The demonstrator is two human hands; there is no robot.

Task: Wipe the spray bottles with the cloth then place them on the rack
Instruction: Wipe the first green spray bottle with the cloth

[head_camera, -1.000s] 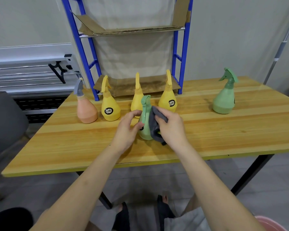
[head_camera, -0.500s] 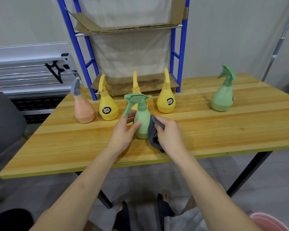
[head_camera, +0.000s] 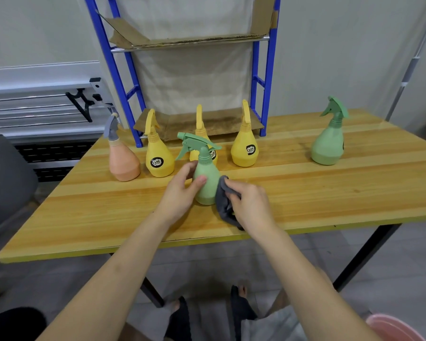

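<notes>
Green bottle point(head_camera: 205, 183) near the table's point(head_camera: 330, 193) front edge: left hand point(head_camera: 180, 193) should grip firmly while right hand point(head_camera: 250, 205), pinching the cloth point(head_camera: 223, 205), rubs all round.

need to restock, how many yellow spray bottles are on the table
3, in a row before the blue rack: left, middle partly behind the held green bottle, right.

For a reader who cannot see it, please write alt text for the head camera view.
A left hand holds a green spray bottle upright on a wooden table while the right hand presses a grey cloth to its side. Five more bottles stand behind, before a blue rack.
</notes>
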